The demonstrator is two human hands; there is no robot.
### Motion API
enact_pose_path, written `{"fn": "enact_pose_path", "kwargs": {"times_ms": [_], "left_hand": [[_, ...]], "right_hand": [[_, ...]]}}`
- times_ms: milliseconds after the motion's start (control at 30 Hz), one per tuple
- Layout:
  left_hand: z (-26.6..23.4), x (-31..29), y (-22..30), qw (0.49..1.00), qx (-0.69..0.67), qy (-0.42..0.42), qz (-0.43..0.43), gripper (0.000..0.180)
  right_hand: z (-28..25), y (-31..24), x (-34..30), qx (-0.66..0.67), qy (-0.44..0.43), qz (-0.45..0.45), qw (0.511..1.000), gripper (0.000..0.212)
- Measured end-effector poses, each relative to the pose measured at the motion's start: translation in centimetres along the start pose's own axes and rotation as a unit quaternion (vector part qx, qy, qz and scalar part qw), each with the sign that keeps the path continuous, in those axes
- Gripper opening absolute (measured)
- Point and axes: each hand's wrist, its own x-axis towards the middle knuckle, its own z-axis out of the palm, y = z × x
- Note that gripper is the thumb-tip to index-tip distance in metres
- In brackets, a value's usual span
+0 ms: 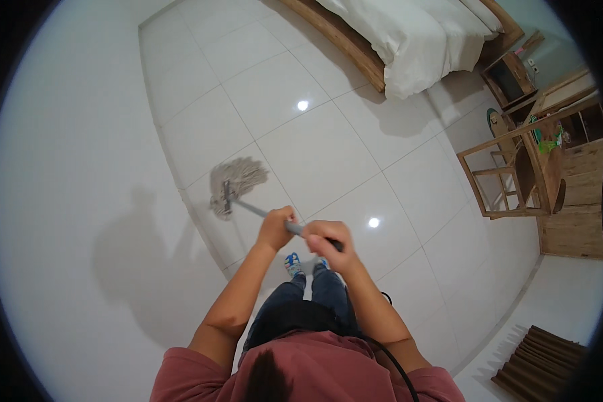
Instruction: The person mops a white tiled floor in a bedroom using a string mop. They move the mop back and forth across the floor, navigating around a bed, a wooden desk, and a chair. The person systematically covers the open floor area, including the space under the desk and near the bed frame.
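A string mop with a grey handle (251,208) slants across in front of me. Its greyish-beige strands (244,175) lie spread on the white tiled floor, close to the left wall. My left hand (277,228) is wrapped round the handle, partway down toward the mop head. Higher up, my right hand (329,242) grips the handle near its dark end, which pokes out past the fingers. Both hands are in front of my waist, a short way apart on the handle.
A white wall (67,181) rises along my left. Ahead to the right is a wooden bed frame (355,50) with white bedding (415,53) hanging down. Wooden furniture (509,171) with green items stands at right. A brown curtain (539,365) hangs at lower right.
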Motion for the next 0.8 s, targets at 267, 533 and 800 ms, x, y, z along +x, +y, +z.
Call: {"fn": "enact_pose_path", "kwargs": {"times_ms": [267,533,800], "left_hand": [[1.8,-3.4,-2.4,0.994,0.034,0.091,-0.054,0.016],[15.4,3.7,10.7,0.985,-0.064,0.105,0.121,0.016],[34.4,11.2,20.8,0.956,-0.164,0.002,0.244,0.014]], "right_hand": [[-0.5,3.0,-1.0,0.004,-0.085,0.033,0.996,0.023],[-14.4,-3.9,-8.1,-0.123,0.024,-0.041,0.991,0.019],[-28.2,-7.3,-15.8,-0.293,0.128,-0.057,0.946,0.015]]}}
